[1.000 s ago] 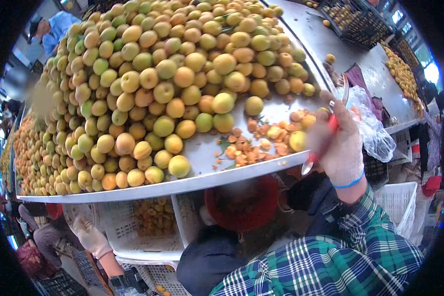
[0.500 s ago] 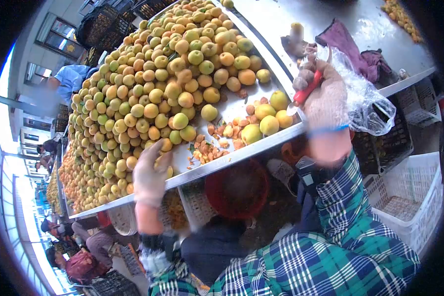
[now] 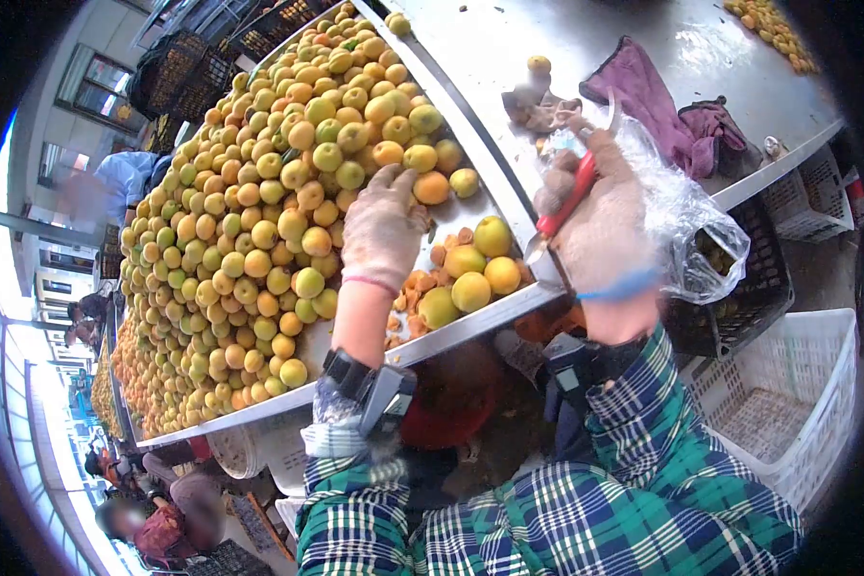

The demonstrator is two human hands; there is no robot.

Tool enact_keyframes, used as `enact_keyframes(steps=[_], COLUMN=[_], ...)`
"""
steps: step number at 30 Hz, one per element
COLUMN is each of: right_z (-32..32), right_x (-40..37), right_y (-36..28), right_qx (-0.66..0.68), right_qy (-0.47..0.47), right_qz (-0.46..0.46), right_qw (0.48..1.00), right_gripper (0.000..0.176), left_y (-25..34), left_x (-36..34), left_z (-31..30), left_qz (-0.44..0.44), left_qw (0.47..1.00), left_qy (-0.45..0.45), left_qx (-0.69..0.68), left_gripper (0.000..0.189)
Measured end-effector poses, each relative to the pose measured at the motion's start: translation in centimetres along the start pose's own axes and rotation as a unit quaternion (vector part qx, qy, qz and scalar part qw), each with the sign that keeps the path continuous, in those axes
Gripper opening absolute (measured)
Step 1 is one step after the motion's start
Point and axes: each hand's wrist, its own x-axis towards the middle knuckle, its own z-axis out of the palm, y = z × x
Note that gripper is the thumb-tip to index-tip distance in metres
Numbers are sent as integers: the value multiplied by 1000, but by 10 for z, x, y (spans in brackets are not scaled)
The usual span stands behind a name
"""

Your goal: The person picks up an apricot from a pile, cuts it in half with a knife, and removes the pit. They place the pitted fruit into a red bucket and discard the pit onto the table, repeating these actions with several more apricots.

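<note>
My left hand (image 3: 384,235), in a pale glove, reaches over the near side of a big heap of yellow-green apricots (image 3: 250,221). Its fingers are bent and a little apart against the fruit, beside an orange-tinted apricot (image 3: 431,188); I see nothing held in them. My right hand (image 3: 605,216), gloved too, is closed around a red-handled knife (image 3: 574,197), its short metal blade pointing down toward the tray's corner. Several whole apricots (image 3: 470,292) lie between my hands, with orange fruit pieces (image 3: 417,286) next to them, partly behind my left wrist.
A metal tray edge (image 3: 480,322) runs along the front. Right of it are a clear plastic bag (image 3: 696,254), a purple cloth (image 3: 643,91), a dark crate (image 3: 754,288) and a white plastic crate (image 3: 797,384). Other people sit at the far left.
My left hand has moved up and right, from the tray's front edge onto the heap. My right hand, still holding the knife, appears slightly lower and further left.
</note>
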Motion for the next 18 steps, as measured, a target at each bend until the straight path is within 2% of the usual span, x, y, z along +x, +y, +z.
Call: enact_keyframes(steps=[3,5,6,8,9,14,16,17,18], right_z=[-14,-23,-26,-27,-26,-23,-18,-12,-9], right_x=[1,8,13,19,19,17,7,-2,-8], right_y=[4,4,3,3,3,8,14,16,19], right_qx=[34,55,55,7,-1,-32,-40,-77,-113], right_qy=[-23,-36,-34,-67,-62,-66,-79,-95,-113], right_qz=[58,96,93,102,96,131,147,139,131], right_qw=[997,993,994,993,993,989,985,983,978], right_gripper=[23,18,18,33,31,33,34,31,28], left_y=[11,17,17,24,25,0,-12,-18,10], left_x=[19,23,26,29,29,5,-14,-23,-26], left_z=[20,27,28,25,24,37,31,23,-16], left_qz=[20,-3,-26,-41,-60,-49,-73,-81,-309], left_qw=[993,987,984,980,974,984,995,992,885], left_qy=[-83,-85,-103,-123,-142,-70,32,57,-24], left_qx=[87,137,141,151,164,156,-56,-81,-348], left_gripper=[46,49,50,50,50,47,45,38,40])
